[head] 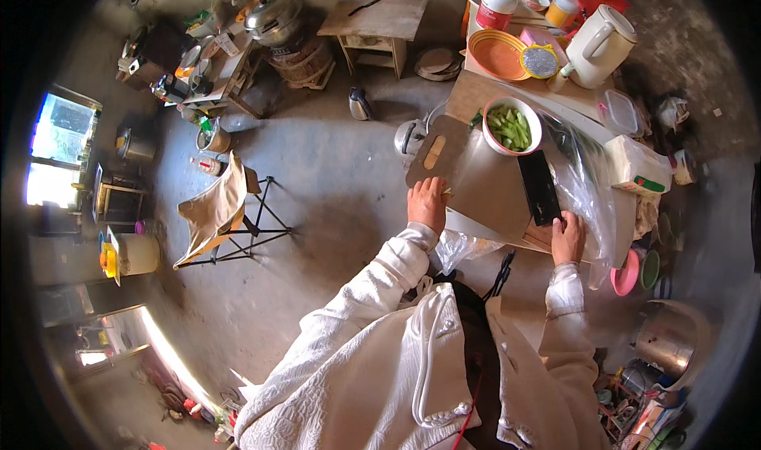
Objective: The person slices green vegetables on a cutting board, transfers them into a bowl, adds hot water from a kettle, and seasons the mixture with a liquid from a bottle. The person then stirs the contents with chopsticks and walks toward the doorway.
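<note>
In my left hand (427,203), a small pale-green piece of vegetable (448,192) shows at the curled fingers. That hand is at the left edge of the cutting board (490,188), just below the board's slotted grip. My right hand (569,239) is closed at the near end of a flat black rectangular blade, apparently a cleaver (538,187), which lies over the board's right side. The handle is hidden in the fingers. Beyond the blade stands a white bowl with a red rim (537,144), filled with cut green vegetable pieces (508,129).
Clear plastic film (585,194) and a tissue pack (639,164) lie right of the board. Behind are an orange basin (496,57) and a white pitcher (601,45). A kettle (410,138) and a folding stool (214,206) stand to the left.
</note>
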Motion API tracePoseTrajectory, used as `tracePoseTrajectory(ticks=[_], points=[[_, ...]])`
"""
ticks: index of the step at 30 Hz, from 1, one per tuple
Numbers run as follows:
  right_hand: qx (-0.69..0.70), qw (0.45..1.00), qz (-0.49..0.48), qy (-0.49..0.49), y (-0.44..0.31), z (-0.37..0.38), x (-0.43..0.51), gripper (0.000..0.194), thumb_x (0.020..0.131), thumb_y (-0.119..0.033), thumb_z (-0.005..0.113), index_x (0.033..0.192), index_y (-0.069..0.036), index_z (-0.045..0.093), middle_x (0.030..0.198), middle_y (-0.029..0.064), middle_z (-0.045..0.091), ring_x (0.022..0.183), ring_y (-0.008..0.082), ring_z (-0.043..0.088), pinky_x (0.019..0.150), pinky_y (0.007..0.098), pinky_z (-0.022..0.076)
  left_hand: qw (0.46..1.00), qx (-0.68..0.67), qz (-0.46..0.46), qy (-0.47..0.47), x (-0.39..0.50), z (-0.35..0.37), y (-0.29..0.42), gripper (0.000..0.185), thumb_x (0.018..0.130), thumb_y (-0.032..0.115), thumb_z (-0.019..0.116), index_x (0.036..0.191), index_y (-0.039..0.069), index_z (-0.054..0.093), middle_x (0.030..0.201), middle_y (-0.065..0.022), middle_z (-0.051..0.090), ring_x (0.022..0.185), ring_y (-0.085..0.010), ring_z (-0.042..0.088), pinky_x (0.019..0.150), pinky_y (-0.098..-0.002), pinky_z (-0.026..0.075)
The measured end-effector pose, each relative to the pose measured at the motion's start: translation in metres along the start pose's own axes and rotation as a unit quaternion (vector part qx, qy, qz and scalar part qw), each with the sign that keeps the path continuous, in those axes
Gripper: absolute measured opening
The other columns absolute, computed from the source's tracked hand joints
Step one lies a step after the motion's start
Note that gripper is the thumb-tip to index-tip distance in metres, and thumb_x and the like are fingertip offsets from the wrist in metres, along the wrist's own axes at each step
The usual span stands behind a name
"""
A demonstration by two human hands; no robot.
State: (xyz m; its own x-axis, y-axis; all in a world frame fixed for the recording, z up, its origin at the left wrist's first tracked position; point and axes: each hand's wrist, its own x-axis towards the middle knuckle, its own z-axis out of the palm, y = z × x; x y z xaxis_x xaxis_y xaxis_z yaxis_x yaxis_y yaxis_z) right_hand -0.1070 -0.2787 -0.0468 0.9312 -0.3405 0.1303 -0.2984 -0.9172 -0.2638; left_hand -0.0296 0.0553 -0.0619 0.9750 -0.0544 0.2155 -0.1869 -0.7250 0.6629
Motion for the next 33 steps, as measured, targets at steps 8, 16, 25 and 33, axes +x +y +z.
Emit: tracePoseTrajectory(ticks=[8, 16, 25, 33], points=[[0.018, 0.999, 0.024, 0.014, -0.005, -0.003, -0.011, 0.031, 0.086, -0.021, 0.068, 0.115, -0.012, 0.060, 0.110, 0.0110, 0.058, 0.112, 0.0336, 0.053, 0.091, 0.0467, 0.0460, 0.991, 0.107, 0.000, -0.078, 0.002, 0.012, -0.004, 0.015, 0.082, 0.021, 0.067, 0.089, 0.010, 0.060, 0.092, -0.0088, 0.060, 0.094, -0.0298, 0.058, 0.081, -0.0436, 0.043], [0.073, 0.995, 0.034, 0.052, -0.005, -0.005, -0.028, 0.034, 0.082, -0.010, 0.070, 0.115, -0.009, 0.060, 0.111, 0.0132, 0.058, 0.110, 0.0346, 0.053, 0.096, 0.0481, 0.0411, 0.976, 0.177, 0.085, -0.096, 0.027, 0.020, -0.006, 0.019, 0.085, 0.027, 0.059, 0.086, 0.008, 0.058, 0.089, -0.0105, 0.061, 0.091, -0.0307, 0.060, 0.079, -0.0457, 0.044], [0.121, 0.988, 0.021, 0.091, -0.011, -0.016, -0.052, 0.027, 0.085, -0.008, 0.066, 0.111, -0.006, 0.061, 0.115, 0.0154, 0.059, 0.115, 0.0369, 0.050, 0.105, 0.0466, 0.0368, 0.965, 0.063, 0.253, -0.042, 0.159, 0.017, 0.077, 0.022, 0.082, 0.028, 0.069, 0.093, 0.011, 0.062, 0.093, -0.0078, 0.064, 0.091, -0.0299, 0.061, 0.081, -0.0431, 0.045], [0.276, 0.961, -0.018, 0.014, -0.086, -0.038, -0.035, 0.021, 0.089, -0.012, 0.064, 0.109, -0.005, 0.066, 0.107, 0.0141, 0.066, 0.102, 0.0309, 0.061, 0.090, 0.0404, 0.0501, 0.952, 0.066, 0.295, -0.044, 0.200, 0.052, 0.064, 0.022, 0.078, 0.038, 0.074, 0.086, 0.018, 0.074, 0.090, -0.0022, 0.065, 0.098, -0.0249, 0.059, 0.085, -0.0415, 0.042]])
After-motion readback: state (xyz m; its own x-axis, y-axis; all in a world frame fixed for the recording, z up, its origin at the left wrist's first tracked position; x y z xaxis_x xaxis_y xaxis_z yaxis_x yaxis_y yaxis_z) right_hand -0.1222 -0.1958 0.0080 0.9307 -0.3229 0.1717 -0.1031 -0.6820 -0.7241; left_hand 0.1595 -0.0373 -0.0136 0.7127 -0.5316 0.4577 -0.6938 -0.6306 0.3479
